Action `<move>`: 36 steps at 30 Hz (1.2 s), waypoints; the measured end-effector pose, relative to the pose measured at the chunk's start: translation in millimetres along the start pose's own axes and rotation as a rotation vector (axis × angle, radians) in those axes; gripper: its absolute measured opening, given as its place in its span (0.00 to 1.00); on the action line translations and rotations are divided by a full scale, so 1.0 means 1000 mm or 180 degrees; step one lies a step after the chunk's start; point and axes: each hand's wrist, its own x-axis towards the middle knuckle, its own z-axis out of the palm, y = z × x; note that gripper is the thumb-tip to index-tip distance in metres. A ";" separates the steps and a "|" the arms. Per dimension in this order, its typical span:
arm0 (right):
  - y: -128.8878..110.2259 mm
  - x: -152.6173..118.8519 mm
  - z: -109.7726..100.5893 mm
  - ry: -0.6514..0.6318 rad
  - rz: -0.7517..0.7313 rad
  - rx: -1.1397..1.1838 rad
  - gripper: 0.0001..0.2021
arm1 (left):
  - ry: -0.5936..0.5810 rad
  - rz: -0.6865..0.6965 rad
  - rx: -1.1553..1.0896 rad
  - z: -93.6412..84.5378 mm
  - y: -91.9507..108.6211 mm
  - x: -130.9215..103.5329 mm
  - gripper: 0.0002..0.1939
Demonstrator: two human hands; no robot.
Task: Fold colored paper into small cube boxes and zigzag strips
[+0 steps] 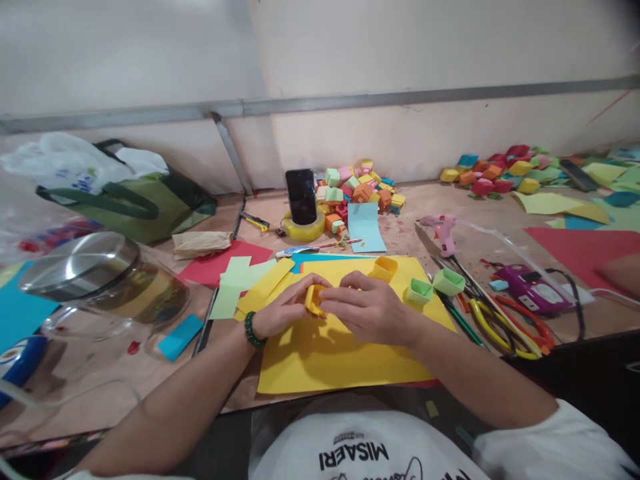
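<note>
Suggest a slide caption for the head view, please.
Left hand holds and right hand touches a folded yellow paper above a yellow sheet.

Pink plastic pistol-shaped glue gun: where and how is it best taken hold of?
Probably by the handle, coming from the near side: the pink plastic pistol-shaped glue gun has its handle toward the camera, while its nozzle points left, clear of that approach.

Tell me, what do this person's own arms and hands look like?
The left hand and right hand are both bare, without gloves. A dark green beaded bracelet circles the left wrist; the right shows none. The right arm comes out of a white sleeve that leaves the forearm uncovered.
</note>
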 end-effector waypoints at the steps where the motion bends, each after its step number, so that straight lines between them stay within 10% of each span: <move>1: -0.001 -0.001 0.002 -0.0131 -0.0116 -0.0156 0.12 | -0.0013 0.0003 0.0046 0.000 -0.001 0.001 0.22; 6: 0.000 -0.008 0.012 -0.0270 -0.0116 -0.0582 0.13 | -0.0055 -0.0172 -0.0227 0.003 -0.005 0.001 0.20; 14: 0.001 -0.008 0.023 -0.0111 0.0897 0.0997 0.12 | 0.0083 -0.0121 -0.0307 0.000 -0.008 0.004 0.22; 36: 0.011 -0.015 0.031 -0.0331 0.0921 0.0970 0.10 | -0.0015 -0.0212 -0.0670 0.002 -0.012 0.006 0.28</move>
